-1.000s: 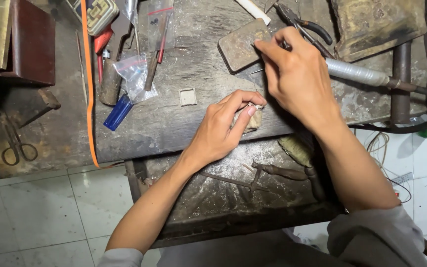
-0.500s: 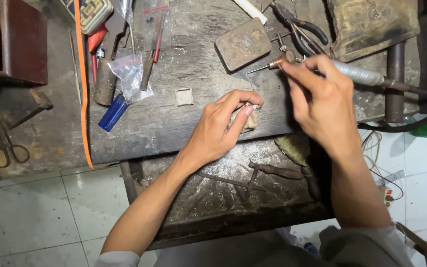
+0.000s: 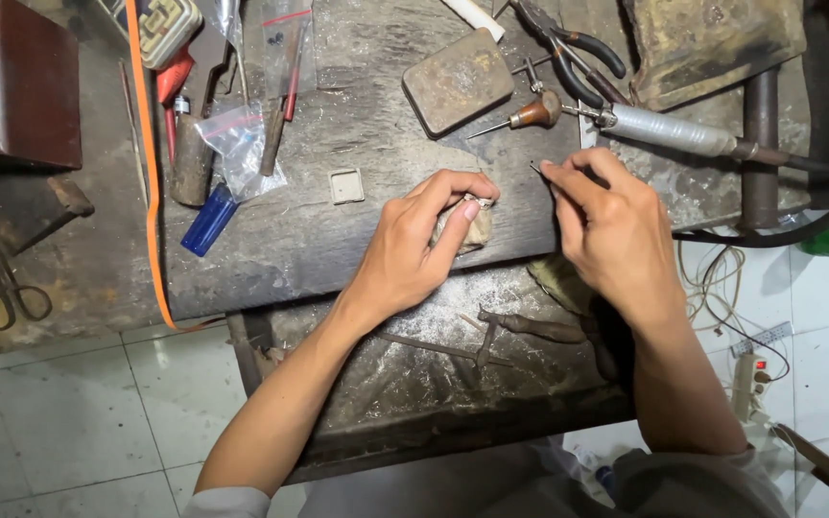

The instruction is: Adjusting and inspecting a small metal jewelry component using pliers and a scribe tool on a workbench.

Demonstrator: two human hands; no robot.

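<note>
Small craft workshop, prob. jeweller's bench. Scarred, stained wooden surface [image 3: 357, 240] carries hand tools: pliers [image 3: 568, 48] and wood-handled graver [image 3: 530, 115] just beyond the right grip, flex-shaft handpiece [image 3: 674, 129] beside them, scissors [image 3: 7, 288] well left of the left grip. Tiled floor [image 3: 79, 412] below.

A small pale, lumpy block [image 3: 467, 228] sits near the worn bench's near edge, centre, partly covered. Just to its right a thin dark pointed tool [image 3: 536, 170] tilts leftward, tip raised.
</note>
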